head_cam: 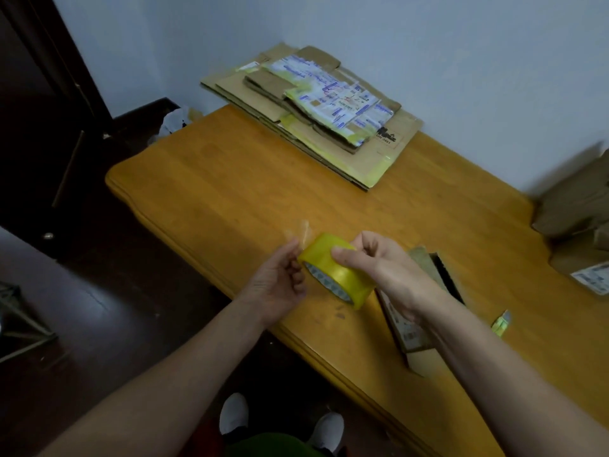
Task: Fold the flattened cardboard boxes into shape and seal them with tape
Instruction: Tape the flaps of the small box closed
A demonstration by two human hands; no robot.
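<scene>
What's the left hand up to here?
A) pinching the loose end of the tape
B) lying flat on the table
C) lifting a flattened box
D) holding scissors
A: the left hand pinches the peeled end of the yellow tape roll, which the right hand grips.

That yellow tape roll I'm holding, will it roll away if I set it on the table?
Probably, on its edge: the tape roll is round and the wooden table looks smooth. Laid flat it should stay put. The peeled tape end looks thin and floppy, likely to cling to itself.
</scene>
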